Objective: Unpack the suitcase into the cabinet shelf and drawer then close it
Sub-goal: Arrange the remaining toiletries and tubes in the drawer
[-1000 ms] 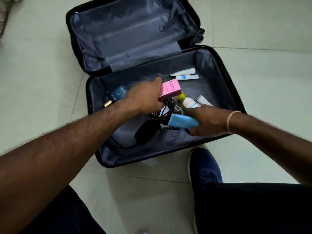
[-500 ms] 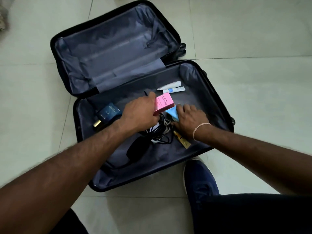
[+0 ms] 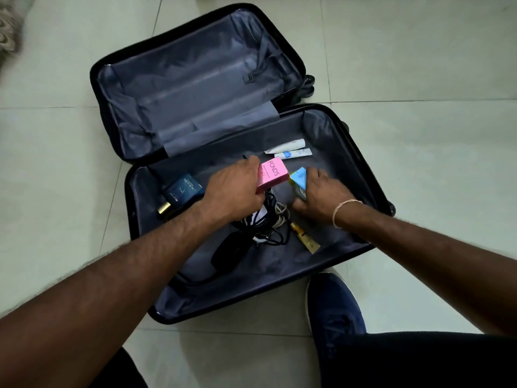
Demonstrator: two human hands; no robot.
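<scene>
The black suitcase (image 3: 361,152) lies open on the tiled floor, its grey lining showing. My left hand (image 3: 235,189) holds the pink Ponds box (image 3: 272,175) over the near half. Beside it my right hand (image 3: 319,194) grips a light blue packet (image 3: 298,176) together with a small bottle that is mostly hidden under the fingers. Inside lie a dark blue perfume box (image 3: 183,191), a tangle of black cables (image 3: 268,222), a black pouch (image 3: 229,250), a gold tube (image 3: 305,240) and two white tubes (image 3: 291,149).
The suitcase lid (image 3: 195,88) rests flat on the floor at the back with nothing in it. My blue shoe (image 3: 335,309) stands on the tiles just in front of the case. A patterned fabric edge (image 3: 8,26) shows at the top left.
My right hand slid from the near right side toward the middle, carrying the blue packet, and now also grips a small bottle. The left hand kept holding the pink box.
</scene>
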